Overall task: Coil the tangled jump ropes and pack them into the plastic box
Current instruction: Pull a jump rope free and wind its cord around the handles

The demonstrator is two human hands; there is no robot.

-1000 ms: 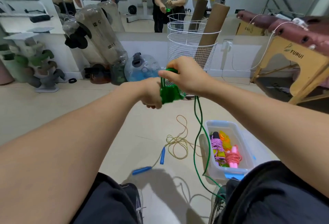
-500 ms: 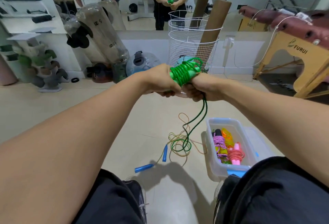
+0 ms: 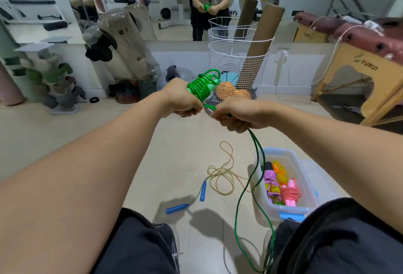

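Observation:
My left hand (image 3: pixel 182 99) grips the handles of a green jump rope (image 3: pixel 201 87), with several turns of cord wound around them. My right hand (image 3: pixel 237 113) pinches the same green cord just beside the coil; the loose doubled cord (image 3: pixel 258 164) hangs from it down to the floor by my right foot. A clear plastic box (image 3: pixel 305 207) sits on the floor at lower right and holds coiled pink, purple and orange ropes. A beige rope with blue handles (image 3: pixel 220 179) lies tangled on the floor left of the box.
A white wire basket (image 3: pixel 237 55) with cardboard tubes stands just beyond my hands. Punching bags (image 3: pixel 128 49) and a dumbbell rack (image 3: pixel 54 84) line the left wall below a mirror. A wooden massage table (image 3: pixel 370 73) stands at right.
The green coil has grown by more turns. My right hand has moved from over the handles to lower right, pulling the cord taut. The loose green cord on the floor is shorter.

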